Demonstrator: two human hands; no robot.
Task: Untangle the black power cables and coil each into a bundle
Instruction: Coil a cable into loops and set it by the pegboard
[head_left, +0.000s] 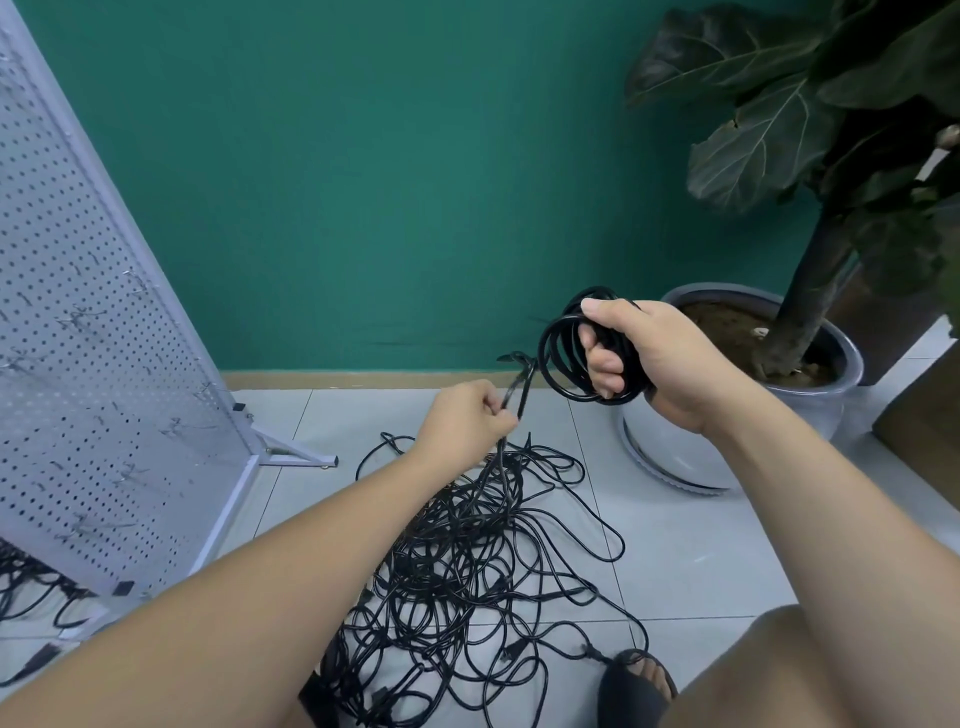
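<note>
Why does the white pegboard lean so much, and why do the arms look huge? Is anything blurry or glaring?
Head view: the wide-angle lens stretches the edges, tilting the pegboard and swelling the forearms; light is soft and even, with faint shadows under the cable pile; the coil in the right hand looks sharp; no glare.

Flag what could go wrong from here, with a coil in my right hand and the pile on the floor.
1. The strand pinched by the left hand runs down into the tangled pile; pulling hard could tighten knots.
2. The coil in the right hand is untied; loops may slip off.
3. A cable reaches the sandalled foot and may snag.
</note>
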